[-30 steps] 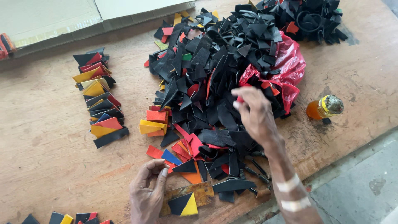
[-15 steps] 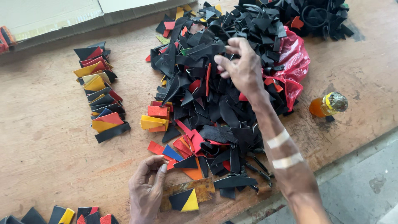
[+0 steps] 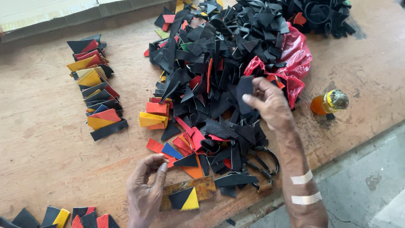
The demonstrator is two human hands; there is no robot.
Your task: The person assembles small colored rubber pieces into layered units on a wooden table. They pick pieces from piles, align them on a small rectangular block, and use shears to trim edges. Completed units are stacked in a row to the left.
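Worn wooden tabletop [image 3: 50, 143] fills the view, with a grey floor past its right edge. Well to the left of the left hand [image 3: 145, 190] lies a fanned row of stitched two-colour triangles [image 3: 95, 103], black with red or yellow. The left hand rests low on the table, fingers curled and loosely bunched, holding nothing clearly; just right of it a black-and-yellow triangle [image 3: 184, 198] sits on a rusty metal plate [image 3: 198, 188]. Above both hands spreads a big heap of black scraps [image 3: 219, 67] on a red plastic bag [image 3: 295, 55]. The right hand [image 3: 270, 105] hovers over the heap, pinching a black scrap [image 3: 244, 86] between thumb and fingers. Right of that hand stands a small amber bottle [image 3: 329, 102]
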